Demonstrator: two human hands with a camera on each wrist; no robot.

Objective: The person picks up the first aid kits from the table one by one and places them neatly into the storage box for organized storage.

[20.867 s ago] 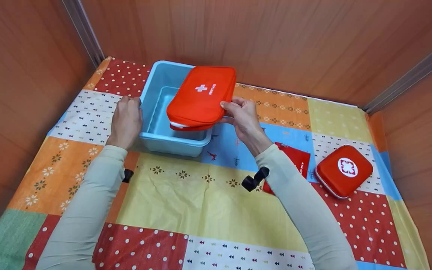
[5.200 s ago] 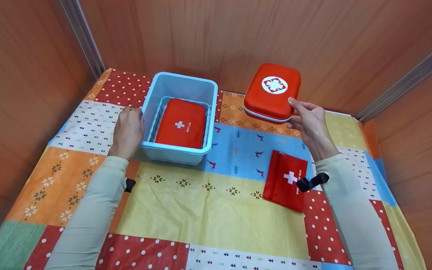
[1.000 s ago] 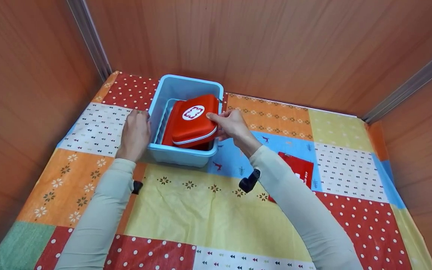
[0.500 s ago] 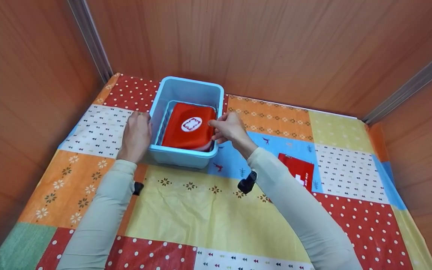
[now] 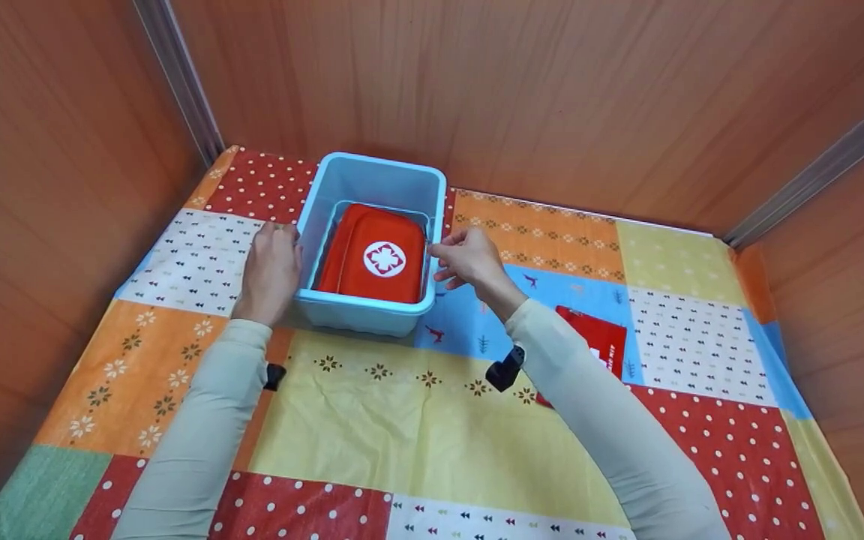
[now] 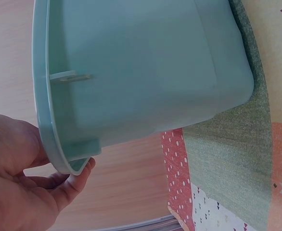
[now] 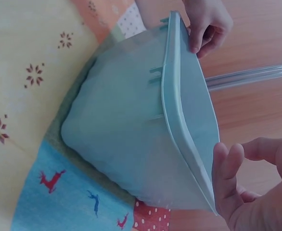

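Observation:
A light blue plastic storage bin [image 5: 357,315] stands on the patchwork cloth. Inside lies a red hard-shell first aid case [image 5: 368,274] with a white round emblem, on top of the red first aid pouch, which is hidden beneath it. My left hand [image 5: 273,266] grips the bin's left rim, its thumb and fingers round the edge in the left wrist view. My right hand [image 5: 471,259] is at the right rim, fingers loosely bent and holding nothing; in the right wrist view the fingertips [image 7: 221,156] are right beside the rim.
A flat red first aid kit pouch [image 5: 612,345] lies on the cloth to the right, partly hidden by my right forearm. Wood-patterned panels [image 5: 552,97] enclose the cloth-covered table [image 5: 349,420] at the back and sides.
The hard-shell case came from the right, went into the bin on top of the red pouch placed earlier, and was let go. My left hand stays on the rim.

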